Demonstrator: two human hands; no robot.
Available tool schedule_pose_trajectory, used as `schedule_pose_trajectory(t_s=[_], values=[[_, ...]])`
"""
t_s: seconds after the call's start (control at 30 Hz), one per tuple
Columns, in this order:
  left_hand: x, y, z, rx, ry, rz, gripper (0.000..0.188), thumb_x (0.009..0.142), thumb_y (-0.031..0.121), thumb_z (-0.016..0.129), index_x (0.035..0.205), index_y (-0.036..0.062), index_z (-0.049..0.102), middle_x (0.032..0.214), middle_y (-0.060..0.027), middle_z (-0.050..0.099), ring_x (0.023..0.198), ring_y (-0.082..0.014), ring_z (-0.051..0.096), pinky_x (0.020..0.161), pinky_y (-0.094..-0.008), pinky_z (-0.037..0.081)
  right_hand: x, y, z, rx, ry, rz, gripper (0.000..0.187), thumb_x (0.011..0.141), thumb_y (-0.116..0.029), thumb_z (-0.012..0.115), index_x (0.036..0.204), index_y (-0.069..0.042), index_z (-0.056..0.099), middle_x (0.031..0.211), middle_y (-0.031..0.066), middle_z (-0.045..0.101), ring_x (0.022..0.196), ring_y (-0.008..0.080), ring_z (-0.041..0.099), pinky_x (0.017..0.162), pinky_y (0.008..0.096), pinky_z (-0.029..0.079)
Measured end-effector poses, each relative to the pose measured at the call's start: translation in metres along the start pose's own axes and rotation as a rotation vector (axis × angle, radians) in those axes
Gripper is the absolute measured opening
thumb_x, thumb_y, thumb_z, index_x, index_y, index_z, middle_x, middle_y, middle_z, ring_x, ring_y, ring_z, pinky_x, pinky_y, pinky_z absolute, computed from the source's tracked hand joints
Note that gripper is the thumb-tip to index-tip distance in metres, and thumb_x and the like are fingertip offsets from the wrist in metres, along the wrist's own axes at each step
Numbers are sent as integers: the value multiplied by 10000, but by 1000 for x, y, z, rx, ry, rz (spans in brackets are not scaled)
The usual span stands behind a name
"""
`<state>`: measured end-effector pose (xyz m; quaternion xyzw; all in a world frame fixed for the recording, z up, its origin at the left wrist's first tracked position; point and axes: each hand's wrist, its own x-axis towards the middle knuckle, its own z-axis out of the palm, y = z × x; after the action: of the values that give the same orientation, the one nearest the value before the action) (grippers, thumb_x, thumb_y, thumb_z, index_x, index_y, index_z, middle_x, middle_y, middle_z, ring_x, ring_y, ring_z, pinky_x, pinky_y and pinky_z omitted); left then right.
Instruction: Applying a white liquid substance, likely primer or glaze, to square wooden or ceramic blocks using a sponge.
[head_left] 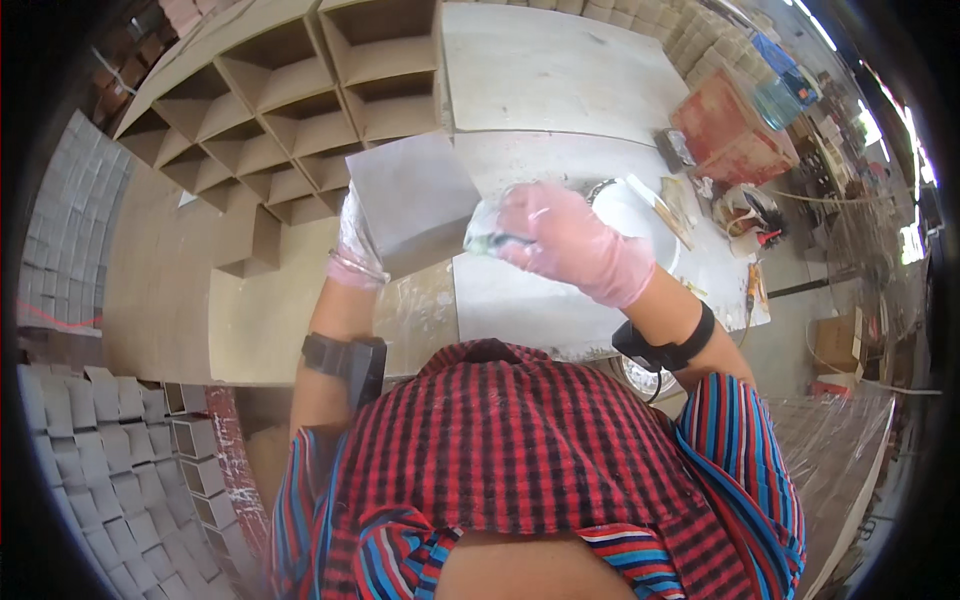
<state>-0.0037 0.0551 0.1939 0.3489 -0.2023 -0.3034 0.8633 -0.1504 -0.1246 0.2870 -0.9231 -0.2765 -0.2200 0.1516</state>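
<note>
Gloved right hand (pixel 575 245), crinkled clear bag (pixel 487 232)

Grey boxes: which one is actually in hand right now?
The grey box held up over the table by the left hand; the other grey boxes sit stacked in rows at the left.

Open cardboard compartments (pixel 300 110), red box (pixel 730 125)

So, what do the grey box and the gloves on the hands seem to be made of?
The grey box looks like plain matte cardboard: flat, dull faces and sharp edges. The gloves on the left hand and right hand look like thin, translucent pink plastic or latex, wrinkled and slightly shiny.
</note>
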Motion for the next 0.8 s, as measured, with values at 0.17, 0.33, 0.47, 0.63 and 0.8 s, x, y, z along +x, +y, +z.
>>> schedule_pose_trajectory(t_s=[0.17,0.33,0.47,0.63,0.8], values=[[4,5,14,-155,-63,-86,419,915,364,371,1170,48,472,1133,-93,538,1003,-228,533,860,-347,445,11,17,-4,46,92,282,215,771,-241,580,953,-133,613,895,101,597,805,287,564,700,369,460],[-3,-5,41,-38,276,-309,419,917,379,363,1152,54,484,1101,-93,549,978,-210,544,852,-345,454,46,24,3,-136,75,201,212,773,-218,557,968,-151,606,861,89,578,824,283,561,704,379,460],[3,-5,31,-205,-144,-287,442,920,400,345,1142,45,487,1074,-98,561,937,-221,564,847,-349,464,53,-2,15,-194,-19,84,219,770,-219,548,972,-157,603,903,73,583,859,266,558,741,373,457],[-3,-1,20,18,-32,-99,475,921,417,322,1161,37,476,1102,-116,554,949,-244,569,836,-369,476,24,-29,17,96,-120,98,217,785,-215,551,978,-137,612,943,84,603,886,252,571,766,356,462],[-9,15,17,-226,89,-135,454,914,363,373,1197,14,441,1156,-131,523,1047,-254,523,903,-374,434,5,-13,15,305,154,482,208,790,-171,578,979,-94,617,901,95,624,829,212,600,718,296,470]])
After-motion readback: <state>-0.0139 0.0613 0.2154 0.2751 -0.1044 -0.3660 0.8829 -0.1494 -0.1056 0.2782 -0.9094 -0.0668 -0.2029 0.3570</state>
